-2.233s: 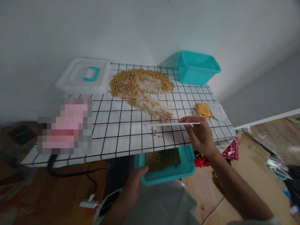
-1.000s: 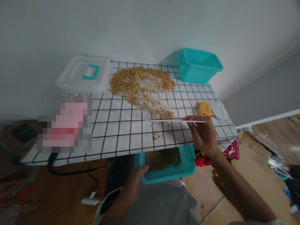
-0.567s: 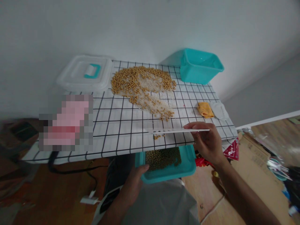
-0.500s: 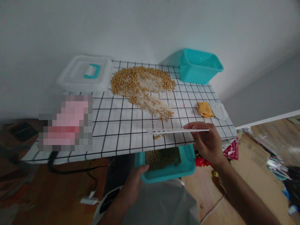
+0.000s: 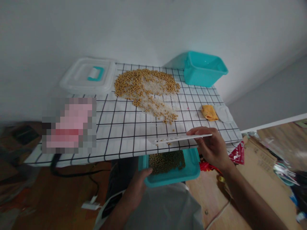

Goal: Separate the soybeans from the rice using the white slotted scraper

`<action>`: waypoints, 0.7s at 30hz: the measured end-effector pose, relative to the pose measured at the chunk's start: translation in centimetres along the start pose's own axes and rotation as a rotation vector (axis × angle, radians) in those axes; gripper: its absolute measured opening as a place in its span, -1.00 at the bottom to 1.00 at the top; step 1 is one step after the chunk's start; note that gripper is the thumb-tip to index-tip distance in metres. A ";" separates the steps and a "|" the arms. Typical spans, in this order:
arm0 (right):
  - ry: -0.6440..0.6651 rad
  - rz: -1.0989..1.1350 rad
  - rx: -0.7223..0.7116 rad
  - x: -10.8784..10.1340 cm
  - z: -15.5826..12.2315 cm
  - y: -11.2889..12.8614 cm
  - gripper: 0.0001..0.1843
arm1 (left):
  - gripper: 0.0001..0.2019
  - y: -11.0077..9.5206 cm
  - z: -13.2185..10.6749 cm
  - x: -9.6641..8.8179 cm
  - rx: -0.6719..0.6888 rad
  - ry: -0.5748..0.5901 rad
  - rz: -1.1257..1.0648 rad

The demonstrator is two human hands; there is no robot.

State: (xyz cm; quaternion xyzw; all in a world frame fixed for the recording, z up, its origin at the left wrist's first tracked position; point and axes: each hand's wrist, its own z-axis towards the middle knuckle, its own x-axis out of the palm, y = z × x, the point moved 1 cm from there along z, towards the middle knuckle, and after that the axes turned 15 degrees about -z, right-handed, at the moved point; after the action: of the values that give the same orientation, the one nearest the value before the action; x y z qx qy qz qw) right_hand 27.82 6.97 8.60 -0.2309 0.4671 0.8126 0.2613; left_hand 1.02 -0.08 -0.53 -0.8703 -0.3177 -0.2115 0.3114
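Observation:
My right hand (image 5: pixel 212 148) is closed on one end of a thin white slotted plastic piece (image 5: pixel 182 138), seen nearly edge-on over the table's front edge. A few yellow beans show by its lower edge. Below the tabletop, my left hand (image 5: pixel 137 187) grips the left side of a turquoise tub (image 5: pixel 172 180). Inside the tub lie beans (image 5: pixel 165 162), yellowish at left and darker green at right. Farther back, yellow beans (image 5: pixel 134 83) are spread on the table with white rice-like grains (image 5: pixel 154 85) among them.
A checked cloth (image 5: pixel 124 127) covers the table. At the back right stands a turquoise bin (image 5: pixel 200 76); a clear lid (image 5: pixel 81 75) lies back left. Folded yellow cloth (image 5: pixel 209 112) and white cloth (image 5: pixel 224 114) are at right. A pixelated pink object (image 5: pixel 72 123) is at left.
The slotted piece has tilted, its left end dropping slightly, and its slots now show. A loose bean now shows behind it. My left hand and the tub have hardly moved.

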 end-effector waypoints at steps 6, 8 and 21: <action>0.063 -0.006 0.044 -0.6 -0.2 -0.1 -0.82 | -0.72 -0.5 -0.3 1.2 -0.068 0.054 -0.078; 0.081 0.020 0.073 -0.7 -0.4 -0.3 -0.81 | -0.67 -0.5 -0.4 1.2 -0.062 0.038 -0.076; 0.062 0.105 0.088 -1.8 -1.2 -0.3 -0.84 | -0.71 0.1 0.5 -0.5 -0.036 0.056 0.011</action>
State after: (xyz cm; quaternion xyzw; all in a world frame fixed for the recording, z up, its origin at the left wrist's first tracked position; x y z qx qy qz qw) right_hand 29.53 5.65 9.02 -0.2194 0.5218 0.7962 0.2138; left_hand 0.80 -0.02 -1.19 -0.8713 -0.3001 -0.2394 0.3056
